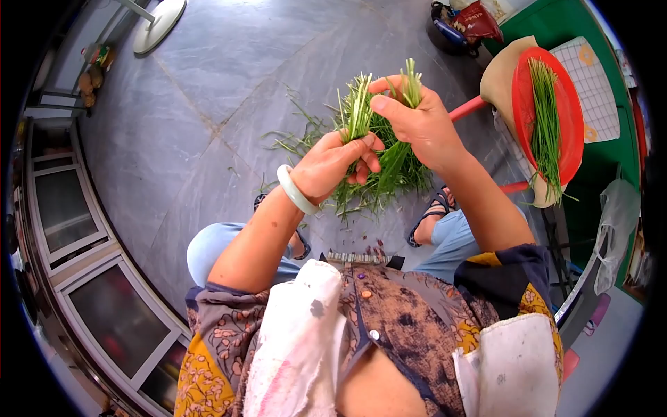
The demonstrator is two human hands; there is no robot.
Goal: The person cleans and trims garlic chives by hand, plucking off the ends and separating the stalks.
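My left hand (333, 163), with a pale bangle (296, 189) at its wrist, is closed round a bunch of green stalks (357, 104), their pale cut ends pointing up. Just to the right, my right hand (422, 125) pinches a smaller bunch of stalks (411, 85) between thumb and fingers. Beneath both hands a loose heap of green stalks (375, 187) lies on the grey floor, with stray pieces scattered to its left.
At the right, a red basket (576, 118) holding long green stalks (545, 125) rests on a stool with red legs (469, 108). A dark container (445, 35) stands behind it. Cabinets (114, 316) line the left side; a round white base (160, 28) is at the upper left.
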